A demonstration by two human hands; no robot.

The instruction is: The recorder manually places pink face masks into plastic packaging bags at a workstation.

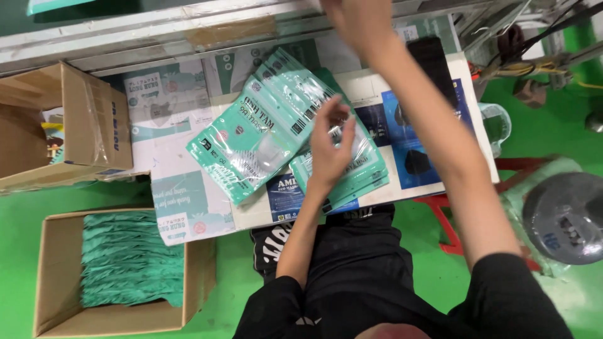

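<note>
My left hand [330, 141] hovers with fingers loosely apart over a fanned pile of teal flat packets [264, 132] with clear windows, lying on a white table [377, 85] covered with printed sheets. No packet is clearly gripped. My right hand [358, 19] reaches far up to the top edge of the view, toward a grey metal rail [125, 37]. Its fingers are cut off by the frame, so its grip is not visible. A second pile of teal packets [352, 176] lies under my left wrist.
An open cardboard box [53, 276] at lower left holds stacked teal packets. Another open cardboard box [69, 125] stands at the left. A black object [433, 59] lies at the table's far side. A round grey disc [565, 216] and a red frame [446, 216] stand right, on green floor.
</note>
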